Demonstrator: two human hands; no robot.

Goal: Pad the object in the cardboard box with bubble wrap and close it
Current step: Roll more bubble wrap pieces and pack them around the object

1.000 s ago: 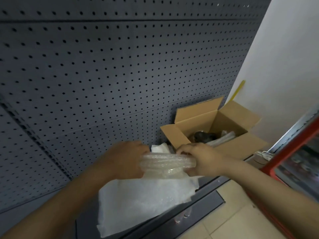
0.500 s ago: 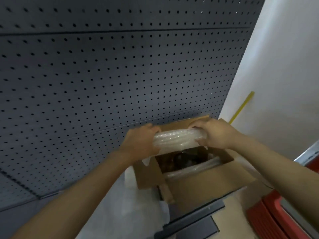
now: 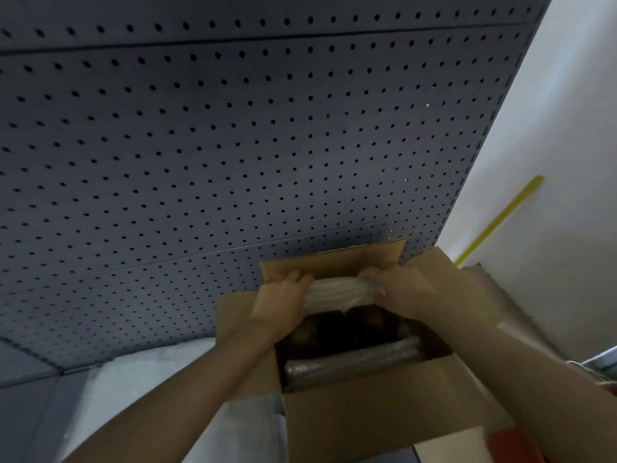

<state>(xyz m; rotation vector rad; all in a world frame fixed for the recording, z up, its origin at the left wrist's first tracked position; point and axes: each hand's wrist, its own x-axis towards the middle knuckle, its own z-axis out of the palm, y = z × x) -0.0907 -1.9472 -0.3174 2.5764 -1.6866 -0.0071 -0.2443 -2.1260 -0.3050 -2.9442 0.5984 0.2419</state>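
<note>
An open cardboard box (image 3: pixel 377 416) stands on a dark shelf, its flaps spread outward. Inside lies a dark object (image 3: pixel 347 332), dim and hard to make out. A roll of bubble wrap (image 3: pixel 354 362) lies along the box's near inner wall. Over the far side of the opening, my left hand (image 3: pixel 283 302) and my right hand (image 3: pixel 397 289) each grip one end of a second rolled piece of bubble wrap (image 3: pixel 337 292), held level against the far flap.
A dark grey pegboard wall (image 3: pixel 217 145) rises behind the box. White sheets of wrap (image 3: pixel 133 389) lie on the shelf to the left. A white wall with a yellow strip (image 3: pixel 500 218) is at the right, something red (image 3: pixel 510 442) below.
Both hands carried the rolled bubble wrap from above the white sheets rightward to the box, and it now sits lower at the far side of the opening.
</note>
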